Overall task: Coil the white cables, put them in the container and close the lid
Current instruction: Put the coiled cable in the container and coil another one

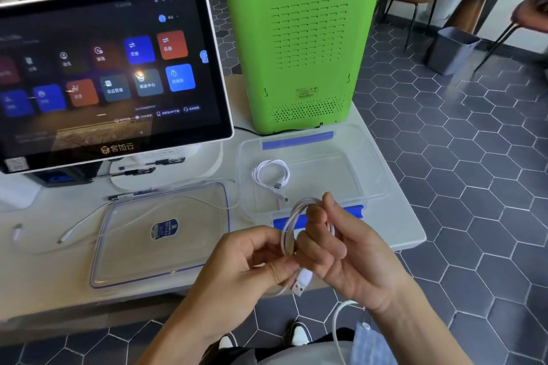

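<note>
Head view: both hands' fingers (314, 216) pinch a coiled cable (289, 234) before the open container (370, 184), lid (160, 234) beside

Table (385, 225) is carrying everything. Screen (100, 68) is standing at back left, w/ box unit (299, 47) standing to its right at the back edge. Container (370, 187) is sitting just in front of the unit, on the right side; coiled cable (271, 173) is lying inside it, toward its left. Lid (160, 234) is lying flat left of container, just beside it, in front of screen. Loose cable (77, 231) is trailing across lid & off to the left. Pens (133, 195) are lying btwn screen & lid. Both hands, left (252, 264) & right (344, 249), are holding a second coil (292, 231) at the near edge, in front of container.
</note>
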